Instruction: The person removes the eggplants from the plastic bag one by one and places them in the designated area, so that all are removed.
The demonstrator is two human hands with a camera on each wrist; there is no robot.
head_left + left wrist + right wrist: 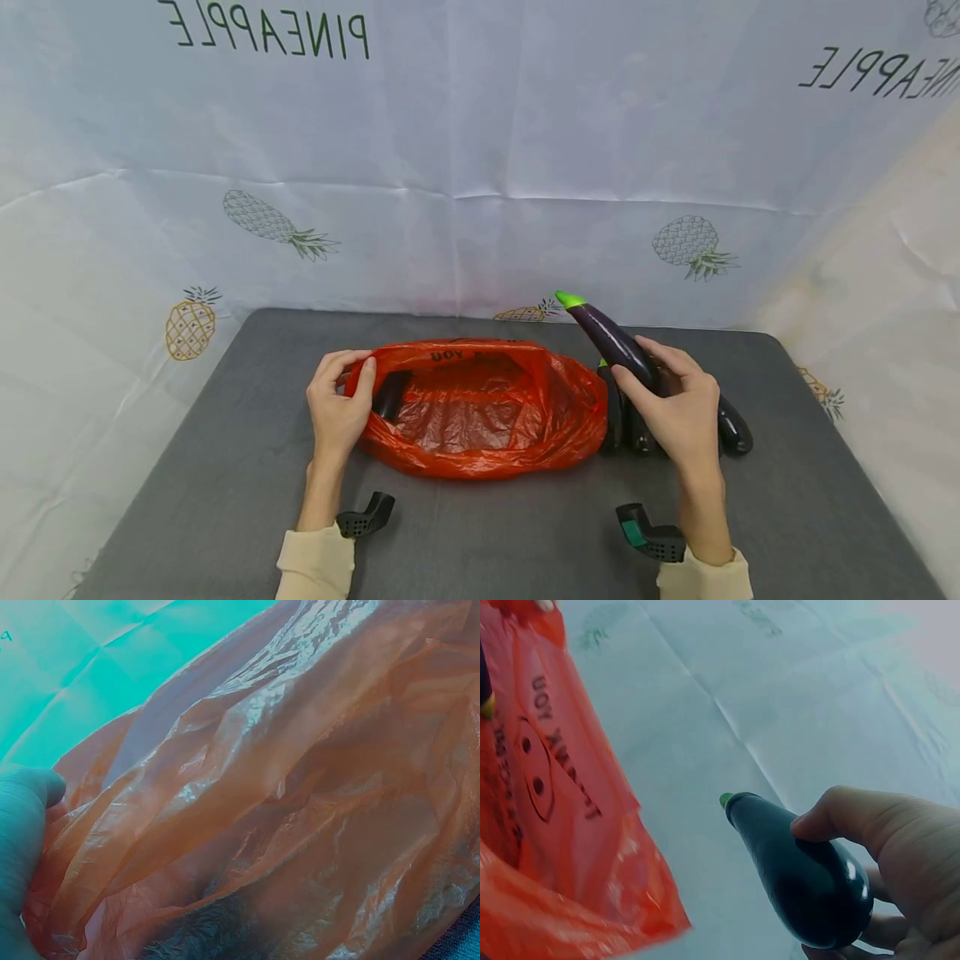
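Note:
A red plastic bag (480,461) lies with its mouth spread wide on the grey table. My left hand (339,408) pinches the bag's left rim between thumb and fingers. Inside, near that hand, a dark eggplant (392,397) is partly visible; the right wrist view also catches its end at the left edge. My right hand (681,417) grips another eggplant (609,340), dark purple with a bright green stem pointing up and left, right of the bag. Under this hand lie several more eggplants (735,431), partly hidden by it.
The grey table (487,542) extends to a white cloth backdrop (450,250) printed with pineapples. Printed lettering and a face show on the bag wall (555,757) in the right wrist view. Black wrist mounts (367,514) sit beside both wrists.

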